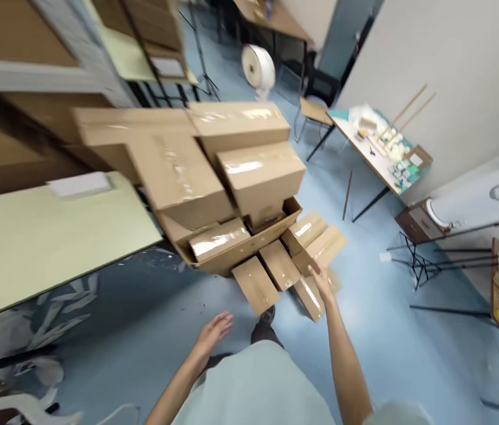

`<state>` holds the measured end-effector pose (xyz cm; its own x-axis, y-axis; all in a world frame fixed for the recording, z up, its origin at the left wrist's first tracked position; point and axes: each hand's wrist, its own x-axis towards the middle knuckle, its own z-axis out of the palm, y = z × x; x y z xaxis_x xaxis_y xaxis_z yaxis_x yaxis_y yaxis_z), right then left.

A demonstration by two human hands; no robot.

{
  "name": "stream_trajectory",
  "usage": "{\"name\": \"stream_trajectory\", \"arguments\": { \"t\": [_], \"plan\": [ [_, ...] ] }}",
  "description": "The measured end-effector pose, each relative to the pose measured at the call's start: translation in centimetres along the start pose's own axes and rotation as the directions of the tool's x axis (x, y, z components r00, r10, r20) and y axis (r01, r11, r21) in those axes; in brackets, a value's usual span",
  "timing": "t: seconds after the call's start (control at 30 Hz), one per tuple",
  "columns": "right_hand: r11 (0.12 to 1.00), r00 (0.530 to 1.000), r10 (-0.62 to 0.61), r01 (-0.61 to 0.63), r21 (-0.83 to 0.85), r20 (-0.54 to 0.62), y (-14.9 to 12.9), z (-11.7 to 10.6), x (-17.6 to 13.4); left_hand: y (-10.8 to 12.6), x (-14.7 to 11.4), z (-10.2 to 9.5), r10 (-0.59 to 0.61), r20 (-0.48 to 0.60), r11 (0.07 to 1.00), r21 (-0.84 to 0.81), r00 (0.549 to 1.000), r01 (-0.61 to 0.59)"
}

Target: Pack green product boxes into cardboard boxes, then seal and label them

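My left hand point(215, 332) hangs over the blue floor with its fingers stretched out and nothing in it. My right hand point(321, 284) is over a group of small taped cardboard boxes, fingers extended, its tips at the edge of one box point(308, 261); I cannot tell whether they touch. Close by are a plain brown box point(256, 285), another box point(280, 264) beside it and a taped box point(309, 296) nearest my right wrist. Left of these stands a large open carton point(249, 245), holding a taped box point(219, 238) and bigger boxes point(261, 174).
A pale table point(55, 236) juts in from the left with a white slab point(80, 184) on it. Several cartons point(179, 171) are stacked beyond it. A cluttered worktable point(371, 150) stands by the right wall, near a thin strip point(347, 195) on the floor. Black stand legs point(415, 260) spread at right.
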<state>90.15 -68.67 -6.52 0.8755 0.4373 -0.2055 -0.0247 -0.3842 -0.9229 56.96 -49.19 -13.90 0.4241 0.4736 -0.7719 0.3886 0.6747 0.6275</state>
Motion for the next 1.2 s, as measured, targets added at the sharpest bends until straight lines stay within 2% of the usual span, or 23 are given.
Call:
{"name": "stream_trajectory", "arguments": {
  "t": [0.07,0.17,0.23,0.3,0.4,0.5,0.6,0.67,0.8,0.9,1.0,1.07,1.13,1.2],
  "plan": [
    [0.994,0.999,-0.003,-0.001,0.109,0.04,-0.7,3.8,-3.7,0.2,-2.3,-4.4,0.113,0.0,0.989,-0.1,0.994,-0.112],
    [0.978,0.983,-0.102,0.071,0.194,0.154,-2.6,10.3,-7.6,0.6,-5.9,-10.6,0.271,-0.052,0.93,-0.244,0.961,-0.275],
    [0.97,0.95,-0.169,0.113,0.214,0.264,-4.9,15.3,-9.6,0.7,-8.6,-14.5,0.346,-0.126,0.876,-0.312,0.93,-0.368],
    [0.962,0.89,-0.237,0.159,0.22,0.39,-7.9,20.6,-11.5,0.5,-11.6,-18.3,0.405,-0.215,0.815,-0.356,0.889,-0.458],
    [0.944,0.763,-0.327,0.236,0.23,0.557,-12.8,28.5,-15.1,-0.8,-16.4,-24.2,0.454,-0.369,0.719,-0.386,0.811,-0.578],
    [0.93,0.612,-0.366,0.279,0.241,0.701,-17.3,36.0,-19.7,-3.9,-21.4,-29.8,0.431,-0.545,0.616,-0.404,0.719,-0.676],
    [0.913,0.412,-0.38,0.312,0.264,0.828,-20.8,42.7,-25.2,-8.1,-25.9,-34.3,0.325,-0.718,0.496,-0.424,0.615,-0.758],
    [0.901,0.236,-0.361,0.339,0.272,0.902,-22.4,46.6,-29.1,-11.1,-28.7,-36.5,0.22,-0.818,0.411,-0.416,0.531,-0.811],
    [0.889,-0.154,-0.222,0.374,0.264,0.963,-23.7,54.2,-37.4,-17.0,-34.2,-38.5,-0.04,-0.945,0.269,-0.322,0.324,-0.908],
    [0.889,-0.383,-0.087,0.388,0.245,0.92,-23.5,59.7,-44.4,-20.8,-38.2,-38.4,-0.25,-0.953,0.209,-0.224,0.17,-0.952],
    [0.894,-0.579,0.039,0.384,0.231,0.815,-23.2,64.6,-52.5,-23.9,-41.3,-37.3,-0.453,-0.891,0.182,-0.113,0.019,-0.977],
    [0.899,-0.692,0.105,0.373,0.229,0.714,-23.1,67.1,-58.2,-25.4,-42.8,-36.3,-0.569,-0.82,0.18,-0.043,-0.068,-0.983],
    [0.9,-0.784,0.162,0.366,0.236,0.599,-23.1,68.7,-63.6,-26.5,-43.6,-35.4,-0.676,-0.723,0.181,0.027,-0.144,-0.983],
    [0.898,-0.855,0.218,0.365,0.246,0.47,-23.0,69.6,-68.3,-27.2,-44.0,-34.4,-0.773,-0.599,0.187,0.102,-0.21,-0.977]
  ]
}}
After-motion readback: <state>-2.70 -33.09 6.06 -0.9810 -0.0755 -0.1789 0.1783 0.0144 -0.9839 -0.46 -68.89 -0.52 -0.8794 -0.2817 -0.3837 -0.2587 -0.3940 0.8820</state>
